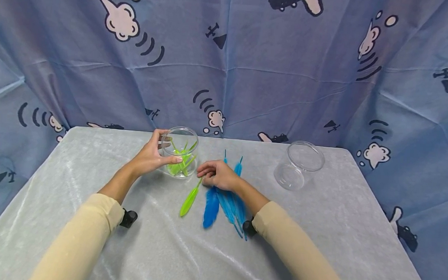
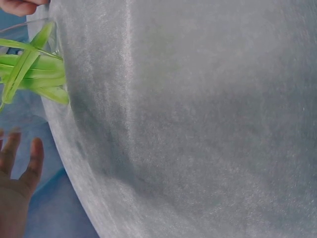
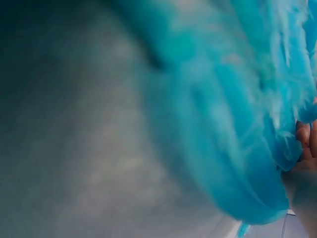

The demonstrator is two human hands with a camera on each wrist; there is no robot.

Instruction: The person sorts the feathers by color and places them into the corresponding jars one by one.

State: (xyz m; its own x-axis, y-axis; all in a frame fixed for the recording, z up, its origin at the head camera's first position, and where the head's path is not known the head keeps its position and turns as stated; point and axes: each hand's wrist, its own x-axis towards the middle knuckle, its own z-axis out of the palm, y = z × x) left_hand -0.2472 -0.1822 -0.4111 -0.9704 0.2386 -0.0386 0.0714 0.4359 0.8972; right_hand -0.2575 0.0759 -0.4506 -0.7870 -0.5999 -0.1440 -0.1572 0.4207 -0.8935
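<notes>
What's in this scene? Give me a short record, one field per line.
Left hand: around the side of the left jar
Left hand point: thumb in front

Over my remote feed I see lime green on the feathers (image 1: 182, 165) inside one colourless, see-through jar (image 1: 181, 128) and on the loose feather (image 1: 189, 202), and the second jar (image 1: 299, 165) is equally clear. I get deep blue on one feather (image 1: 211, 208), lighter turquoise-blue on its neighbouring feathers (image 1: 226, 203), and plain cream on the sleeves (image 1: 298, 245). My backdrop is a violet-tinged blue curtain (image 1: 261, 51) printed with off-white puffs and black arcs, above a silver-grey tablecloth (image 1: 162, 248).
</notes>
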